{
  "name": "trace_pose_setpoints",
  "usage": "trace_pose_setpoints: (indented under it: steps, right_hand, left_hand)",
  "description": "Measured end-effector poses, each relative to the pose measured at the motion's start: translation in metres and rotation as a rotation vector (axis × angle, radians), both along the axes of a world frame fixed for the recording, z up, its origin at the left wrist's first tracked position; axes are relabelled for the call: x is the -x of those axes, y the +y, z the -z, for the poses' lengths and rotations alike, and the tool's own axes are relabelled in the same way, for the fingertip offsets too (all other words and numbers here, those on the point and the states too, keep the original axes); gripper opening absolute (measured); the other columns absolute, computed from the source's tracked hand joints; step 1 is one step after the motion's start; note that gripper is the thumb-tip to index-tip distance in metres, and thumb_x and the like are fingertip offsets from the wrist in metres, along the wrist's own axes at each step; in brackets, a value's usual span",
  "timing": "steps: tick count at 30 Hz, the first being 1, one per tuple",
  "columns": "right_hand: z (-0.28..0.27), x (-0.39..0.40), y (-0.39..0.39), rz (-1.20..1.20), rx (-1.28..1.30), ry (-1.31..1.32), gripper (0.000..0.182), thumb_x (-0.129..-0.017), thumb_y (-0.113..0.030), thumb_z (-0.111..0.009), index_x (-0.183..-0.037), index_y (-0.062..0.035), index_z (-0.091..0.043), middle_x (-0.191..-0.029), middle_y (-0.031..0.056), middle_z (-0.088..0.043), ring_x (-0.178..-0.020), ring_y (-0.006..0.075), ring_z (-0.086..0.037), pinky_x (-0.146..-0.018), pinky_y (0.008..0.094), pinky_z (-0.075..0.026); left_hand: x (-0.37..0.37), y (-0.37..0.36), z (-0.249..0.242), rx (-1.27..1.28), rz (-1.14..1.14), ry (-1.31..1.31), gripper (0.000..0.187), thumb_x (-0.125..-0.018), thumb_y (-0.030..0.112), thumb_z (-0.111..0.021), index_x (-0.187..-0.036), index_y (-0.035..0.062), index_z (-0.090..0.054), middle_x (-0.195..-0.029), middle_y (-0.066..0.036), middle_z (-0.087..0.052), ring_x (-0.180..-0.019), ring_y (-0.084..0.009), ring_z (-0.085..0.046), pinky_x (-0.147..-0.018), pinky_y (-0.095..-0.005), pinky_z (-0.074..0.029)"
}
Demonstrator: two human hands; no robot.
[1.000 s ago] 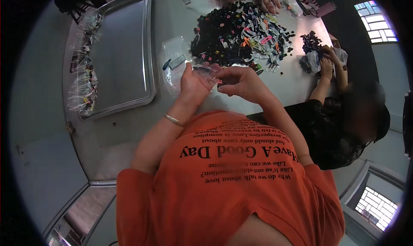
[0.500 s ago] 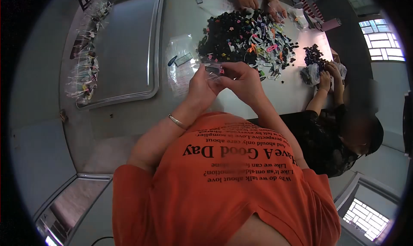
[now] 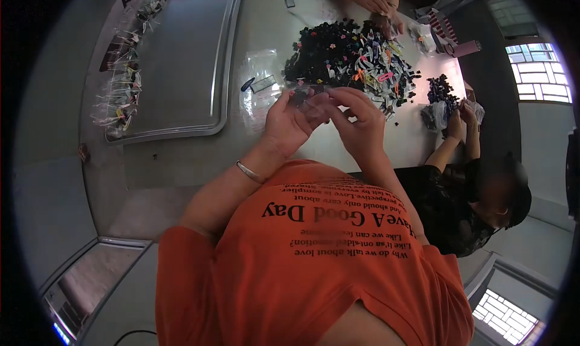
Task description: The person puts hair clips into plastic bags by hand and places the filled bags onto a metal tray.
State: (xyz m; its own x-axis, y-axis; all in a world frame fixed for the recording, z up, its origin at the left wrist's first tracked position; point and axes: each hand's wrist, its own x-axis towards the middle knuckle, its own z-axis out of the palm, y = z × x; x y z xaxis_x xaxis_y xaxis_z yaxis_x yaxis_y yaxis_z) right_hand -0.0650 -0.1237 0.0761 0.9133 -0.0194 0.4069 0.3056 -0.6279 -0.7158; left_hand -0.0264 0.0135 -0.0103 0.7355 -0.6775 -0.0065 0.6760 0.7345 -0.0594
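Observation:
Over the near side of the table, my left hand (image 3: 286, 127) is closed on the edge of a small clear plastic bag (image 3: 315, 106). Dark items show through the film, too blurred to identify. My right hand (image 3: 361, 121) pinches the bag's other side with thumb and fingers. Just beyond lies a large pile of small black clips (image 3: 320, 50), mixed with pale and colored snap hair clips (image 3: 379, 65). Left of the pile, flat clear bags (image 3: 257, 101) lie stacked, with a dark blue clip (image 3: 248, 84) and a small rectangular piece (image 3: 263, 84) on top.
A large metal tray (image 3: 222, 98) stands left, with filled clear bags (image 3: 128, 80) along its far-left side. A co-worker's hands (image 3: 386, 10) work behind the pile. Another person at right handles a bag (image 3: 436, 115) beside a smaller black pile (image 3: 443, 89). A pink cylinder (image 3: 467, 48) lies at back right.
My right hand has turned and lifted slightly along the bag, its fingers now over the opening side. The dark and pink clips visible in the bag before are now obscured. The view has shifted slightly.

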Motion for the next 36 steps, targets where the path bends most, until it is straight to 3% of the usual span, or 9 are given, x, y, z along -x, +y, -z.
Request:
trace_pose_setpoints:
  steps: [5, 9, 16, 24, 29, 31, 33, 34, 36]
  right_hand:
    - [0.008, 0.002, -0.007, 0.180, -0.191, 0.443, 0.033, -0.079, -0.003, -0.068, -0.106, 0.0023, -0.050, -0.085, 0.0069, -0.064, -0.073, 0.0098, -0.060, -0.067, 0.0233, -0.049]
    - [0.022, -0.005, 0.001, 0.060, -0.403, 0.303, 0.034, -0.077, -0.002, -0.066, -0.106, 0.0016, -0.049, -0.081, 0.0070, -0.064, -0.068, 0.0104, -0.061, -0.062, 0.0245, -0.050]
    - [-0.017, -0.019, -0.009, -0.061, 0.107, 0.202, 0.035, -0.077, -0.002, -0.063, -0.110, -0.0021, -0.051, -0.077, 0.0067, -0.064, -0.065, 0.0153, -0.064, -0.059, 0.0269, -0.050]
    - [-0.032, -0.028, 0.007, -0.106, 0.141, -0.035, 0.025, -0.076, -0.002, -0.066, -0.100, -0.0040, -0.062, -0.079, 0.0052, -0.065, -0.064, 0.0156, -0.063, -0.060, 0.0263, -0.050]
    - [-0.041, -0.043, 0.002, -0.116, 0.067, 0.185, 0.028, -0.076, 0.000, -0.065, -0.104, -0.0015, -0.061, -0.076, 0.0035, -0.064, -0.065, 0.0086, -0.061, -0.061, 0.0232, -0.049]
    - [-0.043, -0.047, 0.002, -0.174, 0.053, 0.213, 0.028, -0.076, 0.000, -0.065, -0.104, -0.0016, -0.061, -0.075, 0.0044, -0.065, -0.065, 0.0103, -0.061, -0.061, 0.0240, -0.049]
    - [-0.043, -0.052, 0.003, -0.237, 0.036, 0.239, 0.028, -0.076, 0.000, -0.065, -0.104, -0.0017, -0.061, -0.075, 0.0052, -0.065, -0.065, 0.0120, -0.062, -0.061, 0.0247, -0.049]
    - [-0.042, -0.054, 0.005, -0.281, 0.090, 0.263, 0.028, -0.076, -0.001, -0.065, -0.104, -0.0023, -0.061, -0.076, 0.0068, -0.066, -0.065, 0.0142, -0.063, -0.061, 0.0258, -0.050]
    - [-0.039, -0.056, 0.011, -0.369, 0.132, 0.341, 0.029, -0.076, -0.004, -0.065, -0.104, -0.0038, -0.061, -0.078, 0.0102, -0.066, -0.069, 0.0204, -0.066, -0.061, 0.0289, -0.050]
  left_hand:
    - [-0.001, -0.002, -0.012, -0.197, -0.050, 0.125, 0.042, -0.098, 0.036, -0.030, -0.108, 0.0028, -0.054, -0.114, -0.016, -0.059, -0.109, -0.0315, -0.056, -0.098, -0.0458, -0.040]
    - [0.000, -0.002, -0.011, -0.205, 0.008, 0.126, 0.039, -0.096, 0.035, -0.034, -0.109, 0.0045, -0.055, -0.121, -0.017, -0.056, -0.115, -0.0298, -0.051, -0.100, -0.0462, -0.037]
    - [-0.013, 0.017, 0.015, -0.258, -0.070, 0.107, 0.034, -0.093, 0.032, -0.046, -0.111, 0.0054, -0.055, -0.109, -0.012, -0.061, -0.105, -0.0261, -0.057, -0.095, -0.0405, -0.042]
    - [-0.002, 0.023, 0.000, -0.284, -0.041, -0.120, 0.034, -0.096, 0.027, -0.040, -0.117, 0.0043, -0.053, -0.110, -0.013, -0.061, -0.104, -0.0265, -0.058, -0.092, -0.0425, -0.045]
    - [-0.004, 0.046, -0.003, -0.432, -0.083, -0.119, 0.032, -0.095, 0.027, -0.043, -0.116, 0.0054, -0.054, -0.111, -0.012, -0.061, -0.109, -0.0263, -0.055, -0.096, -0.0408, -0.042]
    - [-0.009, 0.057, -0.006, -0.506, -0.141, -0.263, 0.034, -0.090, 0.019, -0.050, -0.121, 0.0057, -0.049, -0.119, -0.013, -0.056, -0.115, -0.0249, -0.051, -0.100, -0.0380, -0.038]
    - [-0.009, 0.067, -0.018, -0.998, -0.257, -0.569, 0.047, -0.082, 0.008, -0.056, -0.127, 0.0058, -0.043, -0.127, -0.013, -0.050, -0.119, -0.0232, -0.047, -0.102, -0.0358, -0.034]
    - [-0.017, 0.076, -0.017, -1.208, -0.298, -0.985, 0.061, -0.075, 0.002, -0.061, -0.131, 0.0050, -0.038, -0.130, -0.013, -0.046, -0.122, -0.0216, -0.044, -0.103, -0.0333, -0.033]
    - [-0.017, 0.076, -0.036, -1.400, -0.328, -1.277, 0.067, -0.069, 0.008, -0.069, -0.129, 0.0022, -0.038, -0.126, -0.013, -0.049, -0.118, -0.0251, -0.048, -0.100, -0.0351, -0.037]
